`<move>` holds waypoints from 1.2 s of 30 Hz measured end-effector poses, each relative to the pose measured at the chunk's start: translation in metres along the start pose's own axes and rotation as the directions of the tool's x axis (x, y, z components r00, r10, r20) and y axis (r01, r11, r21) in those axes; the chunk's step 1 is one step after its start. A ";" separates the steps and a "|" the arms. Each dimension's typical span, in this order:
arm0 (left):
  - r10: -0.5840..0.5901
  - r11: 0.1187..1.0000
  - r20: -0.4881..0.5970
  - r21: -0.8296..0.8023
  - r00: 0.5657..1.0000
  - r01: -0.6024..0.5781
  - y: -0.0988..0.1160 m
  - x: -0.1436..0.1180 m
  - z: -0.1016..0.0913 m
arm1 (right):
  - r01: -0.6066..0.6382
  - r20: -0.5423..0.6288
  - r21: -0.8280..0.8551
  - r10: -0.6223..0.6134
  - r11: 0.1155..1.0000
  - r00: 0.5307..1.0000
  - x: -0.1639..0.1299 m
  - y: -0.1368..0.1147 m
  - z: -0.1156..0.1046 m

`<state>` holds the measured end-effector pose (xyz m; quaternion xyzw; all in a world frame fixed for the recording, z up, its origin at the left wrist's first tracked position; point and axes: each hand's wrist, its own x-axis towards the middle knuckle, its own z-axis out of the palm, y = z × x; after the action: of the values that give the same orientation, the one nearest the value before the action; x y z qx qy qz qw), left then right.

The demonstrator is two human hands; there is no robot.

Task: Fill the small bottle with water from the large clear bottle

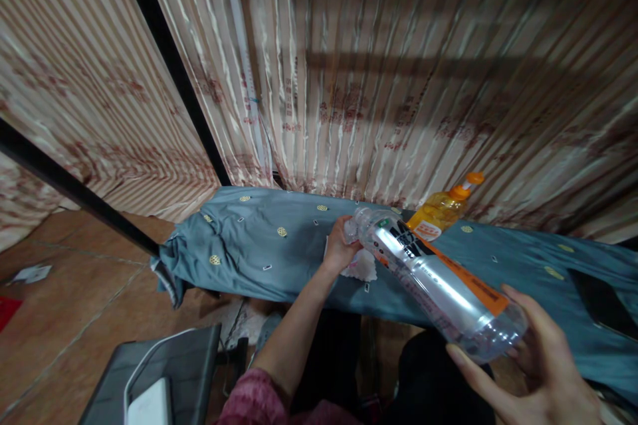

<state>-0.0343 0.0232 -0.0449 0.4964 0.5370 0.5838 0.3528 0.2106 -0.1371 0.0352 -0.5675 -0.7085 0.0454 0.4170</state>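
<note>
A clear plastic bottle [438,279] with a silver, black and orange label is tilted above the cloth-covered table, its neck toward the upper left. My right hand [543,365] grips it round the base, thumb on one side and fingers on the other. My left hand [341,246] is at the neck end, fingers closed on a small clear plastic piece [351,229]; its exact kind is hard to make out. Just below that hand lies a whitish-pink crumpled cloth or tissue [361,265]. Behind the bottle is an orange pump bottle [438,209] of yellow liquid.
A blue-green patterned cloth [269,262] covers the long table. At right lies a dark flat device [603,302]. A striped curtain [349,80] hangs behind, with black poles [174,66] at left. Lower left, a white power bank [150,404] with a cable rests on a dark surface.
</note>
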 end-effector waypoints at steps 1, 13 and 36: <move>0.001 1.000 0.001 0.001 1.000 -0.001 0.000 0.000 0.000 | -0.003 -0.002 -0.006 0.003 1.000 1.000 0.000 -0.001 0.000; -0.007 1.000 -0.011 -0.018 1.000 0.007 0.000 0.000 0.000 | 0.001 0.002 -0.019 -0.001 1.000 1.000 0.001 -0.003 0.000; 0.005 1.000 0.009 0.000 1.000 -0.005 0.000 0.000 0.000 | -0.028 -0.015 0.005 0.028 1.000 1.000 0.002 -0.005 0.000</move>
<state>-0.0345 0.0228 -0.0448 0.5003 0.5340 0.5824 0.3540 0.2064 -0.1371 0.0388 -0.5765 -0.6973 0.0486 0.4231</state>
